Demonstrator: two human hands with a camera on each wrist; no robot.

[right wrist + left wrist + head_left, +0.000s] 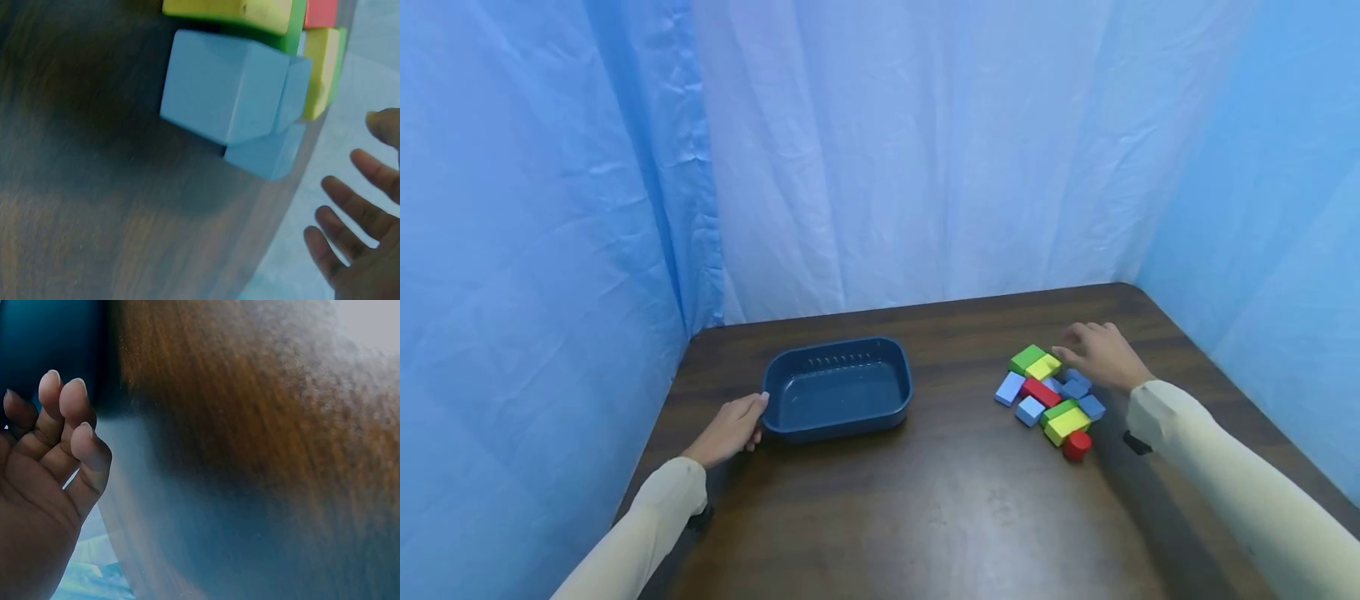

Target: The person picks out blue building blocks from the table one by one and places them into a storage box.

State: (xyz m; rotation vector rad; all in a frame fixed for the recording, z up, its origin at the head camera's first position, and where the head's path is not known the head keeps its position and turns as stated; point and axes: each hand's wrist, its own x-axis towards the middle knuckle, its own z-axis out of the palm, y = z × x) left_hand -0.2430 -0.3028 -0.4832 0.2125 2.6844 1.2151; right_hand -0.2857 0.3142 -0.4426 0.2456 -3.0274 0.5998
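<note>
A dark blue rectangular plastic tray sits on the table, with nothing inside it. My left hand grips its left edge, the thumb at the rim and the other fingers curled by its outer side. In the left wrist view those fingers bend close against the tray's wall. My right hand hovers at the far right side of a cluster of blocks, fingers spread and nothing held. Within the cluster are a green block, a red block, a yellow block and several blue blocks.
A red cylinder stands at the near end of the cluster. The dark wooden table carries both tray and blocks, its right edge running past the right forearm. Pale blue curtains hang behind the table and along both sides.
</note>
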